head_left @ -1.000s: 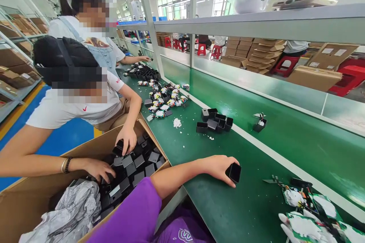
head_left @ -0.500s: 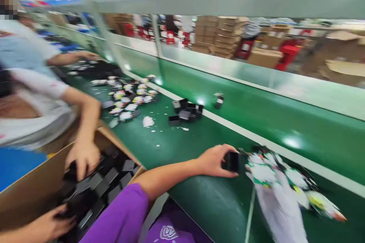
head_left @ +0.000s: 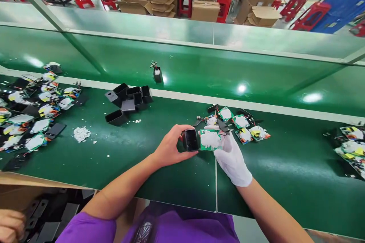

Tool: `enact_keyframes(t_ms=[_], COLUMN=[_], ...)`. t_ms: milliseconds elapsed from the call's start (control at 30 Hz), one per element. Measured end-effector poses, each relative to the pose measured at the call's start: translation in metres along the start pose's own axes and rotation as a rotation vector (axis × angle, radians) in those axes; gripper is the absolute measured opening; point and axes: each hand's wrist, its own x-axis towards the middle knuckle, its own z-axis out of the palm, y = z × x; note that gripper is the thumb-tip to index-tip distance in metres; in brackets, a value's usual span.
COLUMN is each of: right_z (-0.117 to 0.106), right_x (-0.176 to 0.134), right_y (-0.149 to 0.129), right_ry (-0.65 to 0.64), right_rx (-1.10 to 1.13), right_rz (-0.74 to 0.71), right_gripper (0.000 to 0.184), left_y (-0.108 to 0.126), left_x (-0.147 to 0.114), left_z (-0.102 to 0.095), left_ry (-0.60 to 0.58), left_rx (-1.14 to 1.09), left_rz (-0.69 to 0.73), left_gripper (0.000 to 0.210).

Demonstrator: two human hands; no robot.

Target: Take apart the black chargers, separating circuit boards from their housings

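Observation:
My bare left hand (head_left: 170, 147) grips a small black plastic case (head_left: 191, 139), its open end turned toward the right. In my white-gloved right hand (head_left: 232, 159) is a green circuit board (head_left: 210, 139) coated with white filler. Board and case face each other with a narrow gap between them. Just beyond my right hand lies a cluster of similar circuit boards (head_left: 241, 121) with white and yellow parts. Farther left stand several empty black cases (head_left: 129, 105) in a group. The gloved fingers partly hide behind the board.
A large pile of circuit boards (head_left: 40, 134) covers the left of the green table (head_left: 171, 186), beside white crumbs (head_left: 81, 133). More boards (head_left: 352, 146) lie at the far right. One filled case (head_left: 157, 74) stands by the back panel. A co-worker's hand (head_left: 11, 223) is over a carton of black cases (head_left: 54, 220).
The view has swung right and down. My right hand has lifted a circuit board from the cluster and brought it beside the case. My left hand still holds the case.

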Motion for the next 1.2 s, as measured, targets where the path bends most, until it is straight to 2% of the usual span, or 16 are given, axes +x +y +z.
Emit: enact_keyframes(t_ms=[233,400,500,667,800,900,1000,1100,1200], right_z=[-0.004,-0.001,0.002,0.006,0.013,0.017,0.015,0.009,0.003], right_x=[0.002,0.004,0.006,0.006,0.004,0.003,0.003,0.001,-0.002], right_y=[0.004,0.007,0.009,0.008,0.005,0.004,0.006,0.010,0.012], right_ry=[0.091,0.136,0.170,0.263,0.282,0.250,0.181,0.125,0.050], right_rx=[0.046,0.217,0.276,0.207,0.100,0.059,0.137,0.117,-0.026], right_rz=[0.077,0.211,0.259,0.326,0.326,0.294,0.279,0.266,0.201], right_gripper=[0.055,0.041,0.044,0.043,0.032,0.025,0.033,0.039,0.049], left_y=[0.001,0.003,0.001,-0.001,0.003,0.002,-0.001,-0.004,-0.003], left_x=[0.000,0.000,0.000,-0.002,-0.005,-0.007,-0.005,-0.002,0.000], left_z=[-0.001,-0.001,-0.002,-0.001,0.007,0.012,0.007,-0.004,-0.008], left_ry=[-0.032,-0.035,-0.043,-0.138,-0.232,-0.200,-0.134,-0.109,-0.129], left_rx=[-0.022,0.019,-0.012,-0.216,-0.164,-0.128,-0.259,-0.598,-0.886], left_rz=[0.028,0.064,0.072,0.224,0.295,0.313,0.248,0.020,-0.235], left_gripper=[0.056,0.055,0.055,0.068,0.070,0.066,0.065,0.071,0.083])
